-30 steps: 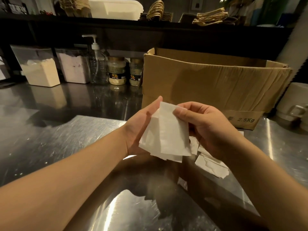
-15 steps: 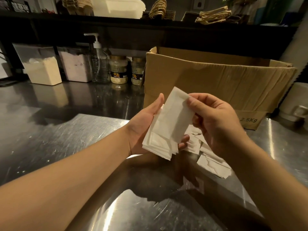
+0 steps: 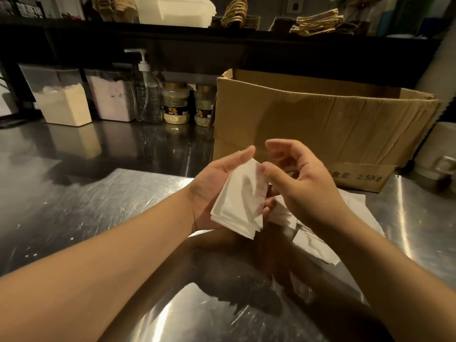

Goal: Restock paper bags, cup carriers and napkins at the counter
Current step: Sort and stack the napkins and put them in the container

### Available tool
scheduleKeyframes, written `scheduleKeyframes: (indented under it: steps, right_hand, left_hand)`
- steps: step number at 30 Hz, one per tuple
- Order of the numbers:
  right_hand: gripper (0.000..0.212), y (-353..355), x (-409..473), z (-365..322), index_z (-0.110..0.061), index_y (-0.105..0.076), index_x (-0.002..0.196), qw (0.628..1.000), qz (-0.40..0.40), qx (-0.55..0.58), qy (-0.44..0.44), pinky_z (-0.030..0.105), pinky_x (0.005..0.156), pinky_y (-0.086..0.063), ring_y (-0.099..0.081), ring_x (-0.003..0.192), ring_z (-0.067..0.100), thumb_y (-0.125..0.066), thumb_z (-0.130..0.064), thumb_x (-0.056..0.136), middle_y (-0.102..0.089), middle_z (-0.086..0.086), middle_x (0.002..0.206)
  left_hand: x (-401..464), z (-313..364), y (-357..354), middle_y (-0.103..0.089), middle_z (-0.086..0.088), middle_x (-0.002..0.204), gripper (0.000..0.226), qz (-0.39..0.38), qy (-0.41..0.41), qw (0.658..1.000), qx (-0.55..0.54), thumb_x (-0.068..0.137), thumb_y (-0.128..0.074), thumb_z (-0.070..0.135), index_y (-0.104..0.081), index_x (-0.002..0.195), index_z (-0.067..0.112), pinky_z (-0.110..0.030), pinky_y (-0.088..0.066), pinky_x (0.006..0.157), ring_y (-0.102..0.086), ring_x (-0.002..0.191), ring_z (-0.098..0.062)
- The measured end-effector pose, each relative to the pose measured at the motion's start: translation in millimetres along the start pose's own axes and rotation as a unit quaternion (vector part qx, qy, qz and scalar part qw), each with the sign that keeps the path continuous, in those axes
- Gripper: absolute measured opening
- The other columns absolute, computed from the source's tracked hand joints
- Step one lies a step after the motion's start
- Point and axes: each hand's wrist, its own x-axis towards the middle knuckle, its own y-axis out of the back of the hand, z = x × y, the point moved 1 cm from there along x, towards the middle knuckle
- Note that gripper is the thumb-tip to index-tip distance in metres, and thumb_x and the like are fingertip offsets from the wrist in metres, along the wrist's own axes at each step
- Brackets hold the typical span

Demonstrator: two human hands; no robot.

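Left hand (image 3: 212,191) palm up over the steel counter (image 3: 86,206), cradling a small stack of white napkins (image 3: 240,206); fingers curled under the stack, thumb along its upper edge, so closed on the napkins. Right hand (image 3: 303,183) just beside it at 3 o'clock, thumb tip pressing the top napkin's right edge, other fingers (image 3: 283,149) curled loose and spread above, not pinching anything I can confirm; read it as open, thumb contact only. Top napkin is blurred.

More loose napkins (image 3: 313,243) lie flat on the counter under and past the right wrist, at about 4 o'clock from the held stack, overlapping one another.

Cardboard box (image 3: 320,127) stands upright behind the hands at 1 o'clock, top flaps open, "2.5Kg" printed on its lower front flap; inside not visible.

At 10–11 o'clock along the back of the counter: two clear bins of powder, one cream (image 3: 61,104), one pinkish (image 3: 111,99), then a clear pump bottle (image 3: 148,95), then two gold-lidded jars (image 3: 175,104) side by side, the right jar just beside the box's left corner. A white mug-like vessel (image 3: 439,154) sits at the far right, 3 o'clock, partly cut off.

Dark shelf (image 3: 222,33) across the top, 12 o'clock, carries a white lidded tub (image 3: 175,8) and stacks of brown paper bags with twine handles (image 3: 318,21).
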Motion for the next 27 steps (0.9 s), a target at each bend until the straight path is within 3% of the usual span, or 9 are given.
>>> scheduleKeyframes:
  steps: [2,4,6,9,12,14,17,21,27]
  right_hand:
    - [0.083,0.8,-1.7,-0.1,-0.048,-0.032,0.149,0.992,-0.091,-0.061,0.057,0.017,0.097,-0.047,-0.045,0.131,0.001,-0.077,-0.054,0.079,-0.04,-0.019,0.149]
    - [0.114,-0.4,-4.1,-0.4,-0.063,-0.008,0.15,0.974,-0.175,-0.125,0.078,0.04,0.113,-0.041,-0.027,0.147,0.009,-0.083,-0.068,0.064,-0.018,-0.029,0.158]
    - [0.129,-2.1,-6.6,-2.1,-0.069,0.006,0.146,0.96,-0.223,-0.149,0.077,0.059,0.118,-0.032,-0.014,0.151,0.012,-0.088,-0.067,0.057,-0.006,-0.037,0.157]
    - [0.134,-4.3,-7.7,-4.0,-0.074,0.011,0.142,0.956,-0.23,-0.168,0.068,0.06,0.117,-0.032,-0.017,0.147,0.008,-0.091,-0.061,0.056,-0.012,-0.035,0.156]
    - [0.132,-4.7,-7.3,-3.2,-0.071,0.01,0.144,0.956,-0.227,-0.176,0.063,0.056,0.118,-0.033,-0.022,0.139,0.003,-0.089,-0.062,0.057,-0.019,-0.034,0.152]
    - [0.122,-6.3,-6.9,-2.6,-0.062,-0.001,0.15,0.967,-0.191,-0.156,0.069,0.043,0.116,-0.038,-0.029,0.136,0.0,-0.083,-0.068,0.059,-0.02,-0.031,0.15]
    - [0.079,-10.3,-6.5,-3.3,-0.041,-0.032,0.131,0.99,-0.062,-0.12,0.031,0.007,0.081,-0.049,-0.045,0.108,-0.016,-0.071,-0.073,0.07,-0.04,-0.017,0.13]
    - [0.069,-18.2,-9.3,-5.5,-0.036,-0.039,0.113,0.986,-0.092,-0.134,-0.047,0.014,0.064,-0.046,-0.057,0.094,0.0,-0.074,-0.075,0.068,-0.05,-0.023,0.108]
    - [0.051,-26.2,-12.6,-4.4,-0.032,-0.045,0.112,0.986,-0.104,-0.116,-0.057,0.009,0.052,-0.046,-0.06,0.092,0.005,-0.079,-0.052,0.08,-0.052,-0.019,0.108]
  left_hand:
    - [-1.0,-1.7,1.1,-0.069,-0.013,0.106,0.053,0.002,-0.013,1.0,-0.007,0.083,-0.068,0.045,-0.064,0.125,0.011,-0.04,-0.059,0.081,-0.07,0.092,-0.029]
    - [-2.7,-1.7,-0.5,-0.069,-0.011,0.098,0.04,0.006,-0.026,0.999,-0.019,0.081,-0.064,0.038,-0.072,0.111,0.014,-0.038,-0.058,0.076,-0.069,0.085,-0.027]
    - [-3.7,-1.8,-3.0,-0.067,-0.011,0.093,0.031,0.007,-0.04,0.999,-0.032,0.077,-0.064,0.033,-0.077,0.099,0.015,-0.039,-0.056,0.074,-0.068,0.081,-0.027]
    - [-4.9,-1.7,-5.7,-0.066,-0.011,0.091,0.031,0.021,-0.049,0.998,-0.019,0.076,-0.061,0.031,-0.072,0.1,0.015,-0.039,-0.056,0.073,-0.067,0.078,-0.026]
    - [-5.7,-2.0,-7.7,-0.067,-0.01,0.088,0.031,0.023,-0.045,0.999,-0.014,0.076,-0.06,0.029,-0.069,0.102,0.016,-0.037,-0.057,0.071,-0.067,0.078,-0.025]
    - [-5.6,-1.7,-8.5,-0.065,-0.01,0.09,0.03,0.012,-0.053,0.998,-0.041,0.078,-0.062,0.025,-0.067,0.105,0.012,-0.039,-0.055,0.077,-0.064,0.082,-0.026]
    - [0.2,0.7,-5.1,-0.067,-0.007,0.09,0.034,0.093,-0.109,0.987,-0.067,0.072,-0.07,0.026,-0.068,0.102,0.012,-0.043,-0.056,0.084,-0.067,0.086,-0.024]
    - [4.0,2.2,-4.5,-0.072,-0.006,0.097,0.041,0.168,-0.182,0.963,-0.109,0.07,-0.074,0.03,-0.066,0.106,0.013,-0.051,-0.054,0.098,-0.068,0.103,-0.028]
    - [4.4,-2.6,-2.8,-0.076,-0.006,0.101,0.064,0.157,-0.177,0.966,-0.109,0.066,-0.078,0.029,-0.059,0.126,0.018,-0.045,-0.059,0.086,-0.074,0.093,-0.025]
